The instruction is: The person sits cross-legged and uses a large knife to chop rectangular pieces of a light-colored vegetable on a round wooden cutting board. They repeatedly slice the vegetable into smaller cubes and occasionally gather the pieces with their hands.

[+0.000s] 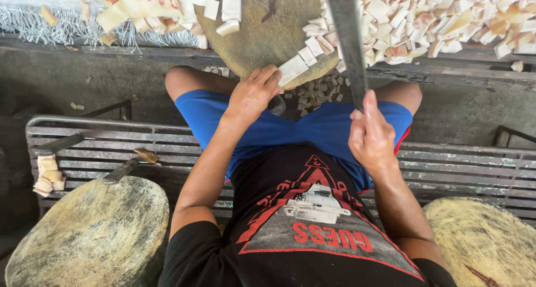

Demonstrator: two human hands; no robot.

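From the head view I see my left hand (254, 94) resting at the near edge of the round wooden chopping block (268, 33), fingers curled and pressing on a pale flat strip (292, 69) that lies right at the block's near rim; the strip sits just past my fingertips, touching them, and points toward the blade. My right hand (371, 136) is closed in a fist around the handle of a long cleaver blade (346, 41), thumb up along its back, and the blade rises from my fist across the block's right edge, passing just beside the strip's far end. The middle of the block is bare wood, while its far left holds a few cut white pieces (223, 10) and its right side meets a large heap of cut chunks (446, 19). More small offcuts (318, 89) lie on the ground under the near rim, between my knees. I sit on a slatted metal bench (458, 164); another round block (95, 231) stands at its left end, with a second knife (120, 171) lying on it, and a third block (486, 242) at its right end.
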